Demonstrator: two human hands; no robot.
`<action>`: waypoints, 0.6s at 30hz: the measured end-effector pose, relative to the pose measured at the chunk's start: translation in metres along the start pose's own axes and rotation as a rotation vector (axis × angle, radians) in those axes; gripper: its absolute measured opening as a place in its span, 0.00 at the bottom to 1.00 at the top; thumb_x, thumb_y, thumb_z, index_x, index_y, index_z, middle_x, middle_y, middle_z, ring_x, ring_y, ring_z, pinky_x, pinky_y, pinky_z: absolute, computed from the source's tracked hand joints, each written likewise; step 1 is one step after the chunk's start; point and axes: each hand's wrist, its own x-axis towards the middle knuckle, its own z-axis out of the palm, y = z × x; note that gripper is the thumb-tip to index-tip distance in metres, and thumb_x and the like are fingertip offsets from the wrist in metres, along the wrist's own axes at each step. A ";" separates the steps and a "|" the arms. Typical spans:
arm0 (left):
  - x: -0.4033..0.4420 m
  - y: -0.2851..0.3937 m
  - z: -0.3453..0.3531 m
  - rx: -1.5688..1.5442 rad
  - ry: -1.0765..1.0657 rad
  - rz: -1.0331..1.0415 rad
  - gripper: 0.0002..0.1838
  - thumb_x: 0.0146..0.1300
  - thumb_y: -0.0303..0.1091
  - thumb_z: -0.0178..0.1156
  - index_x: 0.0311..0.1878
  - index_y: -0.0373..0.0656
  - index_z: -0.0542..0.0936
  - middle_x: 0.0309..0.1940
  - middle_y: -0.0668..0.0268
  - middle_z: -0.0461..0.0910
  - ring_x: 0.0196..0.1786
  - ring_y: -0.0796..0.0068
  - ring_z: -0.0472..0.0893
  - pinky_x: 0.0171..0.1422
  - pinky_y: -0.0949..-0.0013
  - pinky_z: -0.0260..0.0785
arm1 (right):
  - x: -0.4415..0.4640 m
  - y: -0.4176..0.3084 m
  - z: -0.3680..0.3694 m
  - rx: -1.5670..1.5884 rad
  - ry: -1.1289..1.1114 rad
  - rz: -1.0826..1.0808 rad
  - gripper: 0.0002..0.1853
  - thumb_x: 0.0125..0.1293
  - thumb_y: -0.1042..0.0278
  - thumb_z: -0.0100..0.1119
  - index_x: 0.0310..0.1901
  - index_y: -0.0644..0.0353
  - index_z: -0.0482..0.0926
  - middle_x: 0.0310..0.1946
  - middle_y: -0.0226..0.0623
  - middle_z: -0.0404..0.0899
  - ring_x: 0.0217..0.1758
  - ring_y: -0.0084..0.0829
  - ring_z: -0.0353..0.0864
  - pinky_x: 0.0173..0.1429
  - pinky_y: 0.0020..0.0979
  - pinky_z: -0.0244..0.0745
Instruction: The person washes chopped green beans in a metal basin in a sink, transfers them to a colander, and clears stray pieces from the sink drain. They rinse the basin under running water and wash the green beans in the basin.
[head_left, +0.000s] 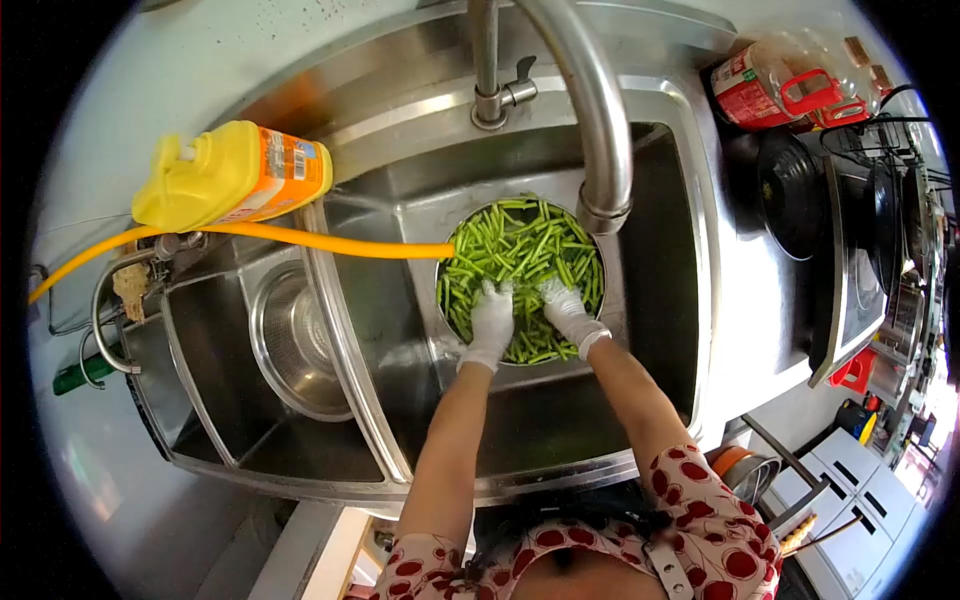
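Note:
Cut green beans (515, 243) fill a round metal basin (603, 283) in the large sink compartment, with water among them. My left hand (491, 322), in a thin clear glove, reaches into the beans near the basin's front left. Gloved in the same way, my right hand (573, 314) is in the beans at the front right. The fingertips of both hands are sunk among beans and water, so their grip is hidden. A yellow hose (370, 244) ends at the basin's left rim.
A curved faucet (605, 130) hangs over the basin's back right. In the left compartment sits a metal strainer bowl (262, 345). A yellow jug (235, 175) lies behind it. Plastic bottles (765, 85) and a black pan (790, 195) are on the right.

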 end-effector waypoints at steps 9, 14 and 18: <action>0.002 -0.009 -0.022 -0.403 -0.110 -0.281 0.36 0.50 0.46 0.69 0.59 0.39 0.67 0.48 0.47 0.71 0.42 0.53 0.79 0.42 0.59 0.74 | -0.019 -0.001 -0.063 0.557 -0.031 0.293 0.39 0.53 0.51 0.66 0.63 0.62 0.64 0.54 0.59 0.72 0.55 0.49 0.75 0.58 0.39 0.71; -0.004 0.000 -0.050 -0.641 0.057 -0.229 0.52 0.49 0.52 0.69 0.72 0.44 0.50 0.63 0.38 0.55 0.62 0.43 0.66 0.62 0.55 0.65 | -0.033 -0.020 -0.096 0.365 -0.034 0.198 0.55 0.46 0.44 0.69 0.72 0.53 0.48 0.71 0.61 0.44 0.69 0.59 0.56 0.68 0.43 0.62; 0.028 -0.008 0.017 -1.045 0.058 -0.330 0.36 0.63 0.52 0.57 0.67 0.41 0.61 0.63 0.43 0.60 0.64 0.46 0.64 0.66 0.58 0.59 | 0.007 -0.020 -0.033 0.878 0.025 0.359 0.43 0.56 0.50 0.65 0.69 0.54 0.56 0.66 0.51 0.55 0.64 0.50 0.60 0.67 0.39 0.61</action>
